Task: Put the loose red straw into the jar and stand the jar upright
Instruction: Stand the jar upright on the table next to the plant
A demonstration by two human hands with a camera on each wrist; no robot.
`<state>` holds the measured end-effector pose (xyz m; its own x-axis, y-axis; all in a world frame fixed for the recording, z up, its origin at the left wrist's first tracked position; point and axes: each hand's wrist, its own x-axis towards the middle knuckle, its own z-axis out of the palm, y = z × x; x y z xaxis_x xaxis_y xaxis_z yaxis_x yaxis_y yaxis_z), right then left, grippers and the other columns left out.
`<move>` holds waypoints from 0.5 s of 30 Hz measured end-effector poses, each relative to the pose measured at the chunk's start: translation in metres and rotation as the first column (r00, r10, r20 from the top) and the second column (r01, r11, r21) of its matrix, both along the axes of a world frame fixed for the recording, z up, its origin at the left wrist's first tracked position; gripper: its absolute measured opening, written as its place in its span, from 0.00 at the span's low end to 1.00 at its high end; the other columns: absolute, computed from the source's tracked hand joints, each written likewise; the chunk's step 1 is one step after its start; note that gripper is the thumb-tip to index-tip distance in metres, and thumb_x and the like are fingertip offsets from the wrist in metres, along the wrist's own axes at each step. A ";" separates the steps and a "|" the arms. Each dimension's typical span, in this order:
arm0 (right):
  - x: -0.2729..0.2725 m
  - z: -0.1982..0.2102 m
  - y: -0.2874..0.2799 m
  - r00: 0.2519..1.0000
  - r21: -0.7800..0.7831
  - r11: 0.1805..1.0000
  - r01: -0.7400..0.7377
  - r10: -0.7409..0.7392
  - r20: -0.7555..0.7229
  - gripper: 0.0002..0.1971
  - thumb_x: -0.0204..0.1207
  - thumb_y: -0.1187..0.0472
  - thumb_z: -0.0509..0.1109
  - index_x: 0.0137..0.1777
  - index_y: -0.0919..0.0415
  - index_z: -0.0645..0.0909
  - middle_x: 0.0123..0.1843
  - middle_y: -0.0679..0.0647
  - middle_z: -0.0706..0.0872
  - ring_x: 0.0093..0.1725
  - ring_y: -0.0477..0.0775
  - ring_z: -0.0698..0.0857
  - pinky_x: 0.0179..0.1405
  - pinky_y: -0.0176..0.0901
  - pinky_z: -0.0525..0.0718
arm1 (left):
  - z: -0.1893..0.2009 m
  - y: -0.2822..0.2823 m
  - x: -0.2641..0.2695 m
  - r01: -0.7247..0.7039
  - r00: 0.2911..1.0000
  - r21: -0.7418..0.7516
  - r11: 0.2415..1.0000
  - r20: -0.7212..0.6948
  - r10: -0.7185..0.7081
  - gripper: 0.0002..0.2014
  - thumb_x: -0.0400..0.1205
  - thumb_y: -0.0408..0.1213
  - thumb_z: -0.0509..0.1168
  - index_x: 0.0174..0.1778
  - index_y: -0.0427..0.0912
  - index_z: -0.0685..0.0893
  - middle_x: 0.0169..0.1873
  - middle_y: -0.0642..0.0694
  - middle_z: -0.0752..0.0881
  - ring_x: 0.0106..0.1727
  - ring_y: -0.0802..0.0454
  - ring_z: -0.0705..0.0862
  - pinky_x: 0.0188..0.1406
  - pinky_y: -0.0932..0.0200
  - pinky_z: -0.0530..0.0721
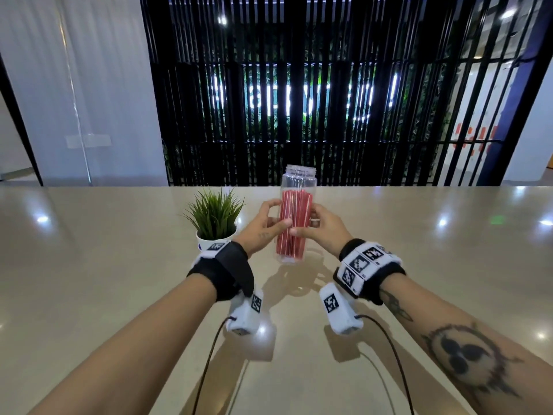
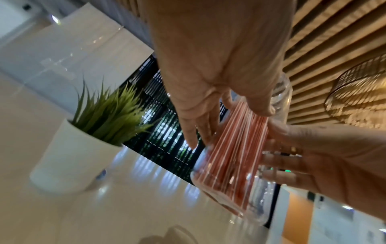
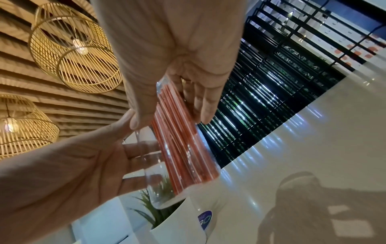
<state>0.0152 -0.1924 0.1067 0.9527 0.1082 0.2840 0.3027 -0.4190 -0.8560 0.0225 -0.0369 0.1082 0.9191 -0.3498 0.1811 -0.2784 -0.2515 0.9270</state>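
Setting: glossy beige tabletop [image 1: 119,265] in front of you, with a black slatted screen [image 1: 299,85] beyond its far edge.
Plant: small green artificial plant in a white pot [image 1: 215,218] stands at the left, just beside your left wrist and apart from the jar.
Left hand: your left hand [image 1: 263,226] wraps the left side of the jar, thumb across the near face and fingers curled round the far side; this looks like a steadying hold, there to keep the tall jar from tipping.
Jar: tall clear plastic jar with an open threaded neck [image 1: 296,211] sits at the table's middle, between your two hands, upright or very nearly so; its base seems to be at the tabletop, but I cannot tell whether it is fully down.
Straws: bundle of red straws with white stripes [image 1: 294,223] fills the jar from its base to below the shoulder, leaning slightly inside; no loose straw shows on the table.
Right hand: your right hand [image 1: 321,227] grips the jar's right side the same way, thumb in front and fingers behind.
Judgement: you seem to be on the final standing step, holding from both sides for balance.
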 end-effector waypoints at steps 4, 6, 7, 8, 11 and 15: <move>0.041 0.013 0.016 1.000 -0.021 1.000 0.017 -0.017 0.009 0.32 0.65 0.61 0.78 0.69 0.64 0.70 0.65 0.62 0.82 0.62 0.58 0.82 0.64 0.49 0.79 | 0.017 0.010 0.033 -0.066 0.998 0.036 0.997 0.021 0.065 0.27 0.83 0.37 0.58 0.76 0.42 0.55 0.65 0.31 0.79 0.56 0.48 0.78 0.61 0.55 0.73; 0.059 0.014 0.022 1.000 -0.048 0.999 0.019 -0.018 0.022 0.32 0.65 0.61 0.78 0.68 0.64 0.71 0.65 0.62 0.83 0.57 0.54 0.81 0.60 0.46 0.78 | 0.017 0.014 0.050 -0.083 0.996 0.017 0.996 0.020 0.083 0.27 0.82 0.34 0.58 0.76 0.40 0.55 0.65 0.28 0.79 0.56 0.47 0.79 0.56 0.59 0.76; 0.067 0.013 0.026 0.999 -0.059 0.998 0.021 -0.019 0.027 0.32 0.65 0.61 0.78 0.68 0.64 0.71 0.64 0.62 0.83 0.55 0.52 0.80 0.58 0.44 0.78 | 0.015 0.017 0.058 -0.094 0.995 0.017 0.995 0.023 0.094 0.27 0.82 0.33 0.59 0.75 0.39 0.55 0.64 0.27 0.79 0.56 0.46 0.79 0.52 0.61 0.78; 0.074 0.010 0.028 0.999 -0.064 0.998 0.024 -0.022 0.026 0.31 0.65 0.62 0.78 0.68 0.64 0.71 0.64 0.62 0.83 0.54 0.51 0.80 0.57 0.42 0.77 | 0.011 0.019 0.067 -0.106 0.994 0.029 0.994 0.022 0.106 0.27 0.82 0.33 0.59 0.75 0.39 0.56 0.64 0.27 0.78 0.57 0.44 0.79 0.51 0.62 0.79; 0.088 -0.003 0.034 0.999 -0.084 0.995 0.045 -0.045 -0.002 0.32 0.65 0.64 0.77 0.70 0.64 0.70 0.65 0.62 0.82 0.54 0.54 0.81 0.55 0.40 0.75 | -0.006 0.023 0.087 -0.165 0.986 0.133 0.977 0.032 0.162 0.28 0.81 0.38 0.62 0.75 0.42 0.59 0.65 0.32 0.78 0.64 0.38 0.79 0.58 0.53 0.74; 0.104 -0.032 0.042 0.995 -0.104 0.992 0.071 -0.077 -0.058 0.32 0.67 0.67 0.75 0.71 0.64 0.68 0.66 0.64 0.82 0.62 0.61 0.82 0.57 0.43 0.76 | -0.036 0.024 0.106 -0.237 0.971 0.219 0.947 0.030 0.236 0.28 0.80 0.38 0.63 0.75 0.44 0.60 0.63 0.33 0.80 0.63 0.36 0.79 0.64 0.45 0.76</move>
<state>0.1195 -0.1506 0.0749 0.9745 0.0620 0.2158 0.2158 -0.5241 -0.8238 0.1281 -0.0134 0.0720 0.9798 -0.1542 0.1277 -0.1894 -0.5072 0.8408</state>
